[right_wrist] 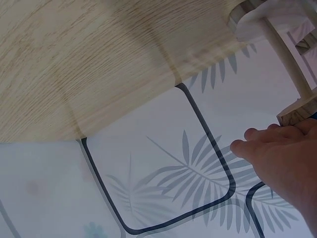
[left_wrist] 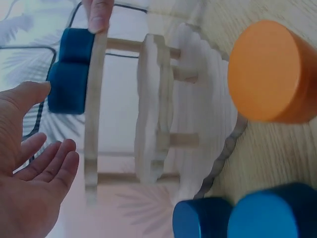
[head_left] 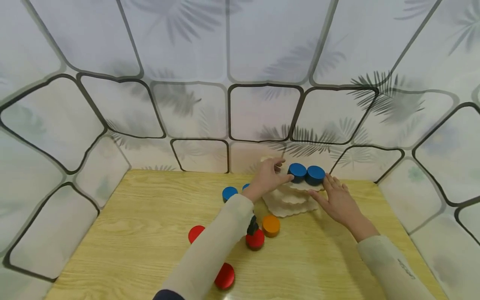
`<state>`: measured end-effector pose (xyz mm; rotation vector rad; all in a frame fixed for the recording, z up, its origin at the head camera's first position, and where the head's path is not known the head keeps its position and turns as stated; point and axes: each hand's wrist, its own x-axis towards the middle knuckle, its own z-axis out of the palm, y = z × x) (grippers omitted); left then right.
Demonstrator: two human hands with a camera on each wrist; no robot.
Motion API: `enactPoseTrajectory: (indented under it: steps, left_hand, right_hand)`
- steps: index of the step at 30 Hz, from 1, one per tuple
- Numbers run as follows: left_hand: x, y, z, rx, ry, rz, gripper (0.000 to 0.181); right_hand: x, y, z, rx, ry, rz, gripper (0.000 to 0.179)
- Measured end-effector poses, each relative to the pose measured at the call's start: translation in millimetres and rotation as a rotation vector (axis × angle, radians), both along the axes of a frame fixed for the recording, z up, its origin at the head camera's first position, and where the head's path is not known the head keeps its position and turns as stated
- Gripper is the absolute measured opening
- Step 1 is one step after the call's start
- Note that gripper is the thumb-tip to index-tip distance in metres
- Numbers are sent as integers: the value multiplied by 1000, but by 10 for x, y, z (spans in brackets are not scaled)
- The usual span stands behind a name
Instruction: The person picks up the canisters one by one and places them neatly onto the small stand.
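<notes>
A tiered wooden stand (head_left: 285,208) with wavy-edged boards and dowel posts stands by the back wall. Two blue cylinders (left_wrist: 67,87) sit side by side on its top board (left_wrist: 94,119). My left hand (head_left: 268,179) is at the stand's left, thumb tip against the nearer blue cylinder, its other fingers loosely extended and holding nothing. On the opposite side, my right hand (head_left: 339,202) has its fingers by the right blue cylinder (head_left: 315,175) and its thumb near the top board's front edge. In the right wrist view, the right hand (right_wrist: 287,158) touches the top board's edge (right_wrist: 297,111).
An orange cylinder (head_left: 271,226) is on the wooden table (head_left: 150,216) before the stand. Several red cylinders, one (head_left: 225,276) near the front, lie around my left forearm. More blue cylinders (head_left: 230,193) stand left of the stand. Patterned fabric walls (head_left: 198,112) enclose the table.
</notes>
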<state>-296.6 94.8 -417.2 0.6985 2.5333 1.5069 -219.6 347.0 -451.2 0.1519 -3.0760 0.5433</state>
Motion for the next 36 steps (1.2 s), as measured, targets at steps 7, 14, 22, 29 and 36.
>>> enactPoseTrajectory:
  steps: [7,14,22,29,36]
  left_hand:
    - [-22,-378,-4,119,74,17,43]
    - [4,-770,-16,138,86,5,43]
    - [93,-1090,-66,150,76,-6,41]
    - [190,-1355,-152,174,40,9,42]
    - [330,-1647,-262,165,-2,32,43]
  right_hand:
    - [2,1,7,-14,0,5,95]
    - [18,-12,31,-6,7,9,96]
    - [44,-29,32,-9,10,3,96]
    - [31,-20,15,-9,2,1,96]
    - [10,-26,22,-9,3,2,96]
